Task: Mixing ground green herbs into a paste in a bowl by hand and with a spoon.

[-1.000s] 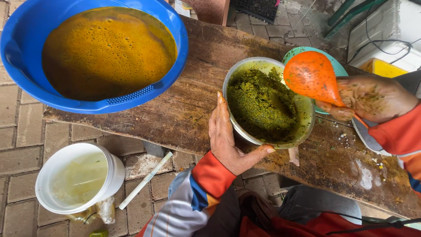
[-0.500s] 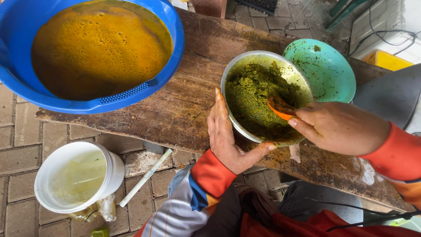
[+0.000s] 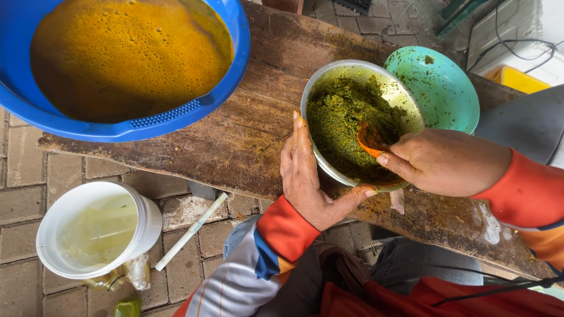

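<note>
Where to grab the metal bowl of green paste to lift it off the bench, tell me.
Grip the metal bowl at its near-left rim, coming from the left, probably best. The left hand already cups that side; the right hand with the orange spoon and the teal bowl crowd the right.

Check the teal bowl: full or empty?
Empty: the teal bowl shows only green specks on its bare inside, behind the metal bowl.

probably an outdoor food-prep yard: brick paving (image 3: 23, 194), rough wooden bench (image 3: 235, 141), plastic basins (image 3: 223, 88)
</note>
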